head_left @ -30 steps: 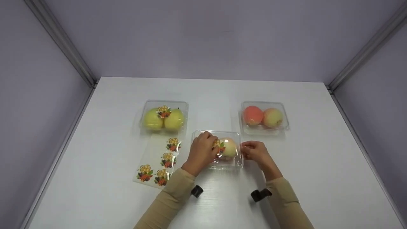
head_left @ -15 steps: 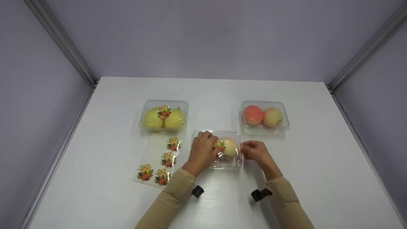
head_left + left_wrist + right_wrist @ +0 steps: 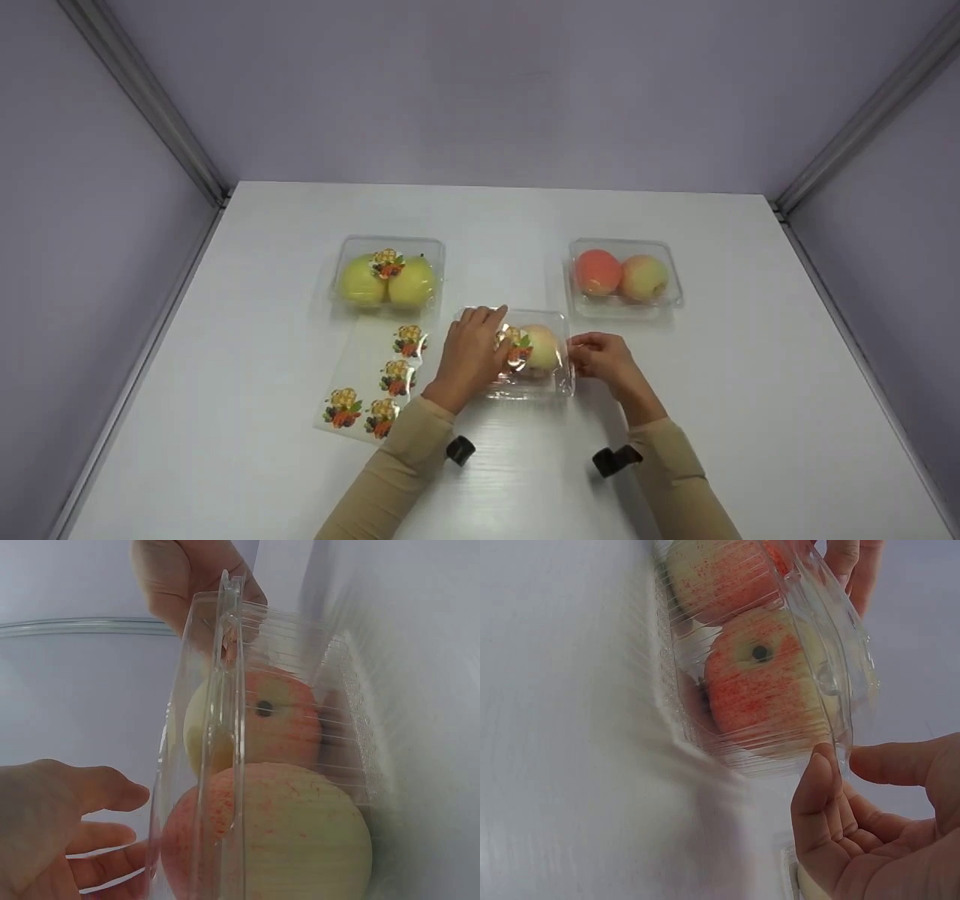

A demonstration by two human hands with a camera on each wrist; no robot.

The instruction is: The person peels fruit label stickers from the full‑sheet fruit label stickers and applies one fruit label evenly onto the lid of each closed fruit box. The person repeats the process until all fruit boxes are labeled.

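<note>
A clear plastic fruit box [image 3: 556, 380] with two red-and-yellow apples [image 3: 761, 682] sits shut at the table's middle. A fruit-picture sticker [image 3: 519, 349] lies on its lid. My left hand [image 3: 469, 354] is over the lid's left part, fingers fairly straight, beside the sticker; in the left wrist view its fingertips reach the lid. Thumb and curled fingers of my right hand [image 3: 604, 360] pinch the rim at the box's right side, as the right wrist view also shows. The left hand covers one apple in the head view.
A sticker sheet [image 3: 358, 367] with several stickers lies left of the box. Behind it stands a clear box [image 3: 437, 251] of two yellow-green fruits bearing a sticker. At the back right is another clear box [image 3: 626, 244], with two reddish fruits. Panels surround the white table [image 3: 750, 375].
My left hand has shifted slightly left and its fingers have straightened, so more of the sticker shows. The right hand and the box have stayed in place.
</note>
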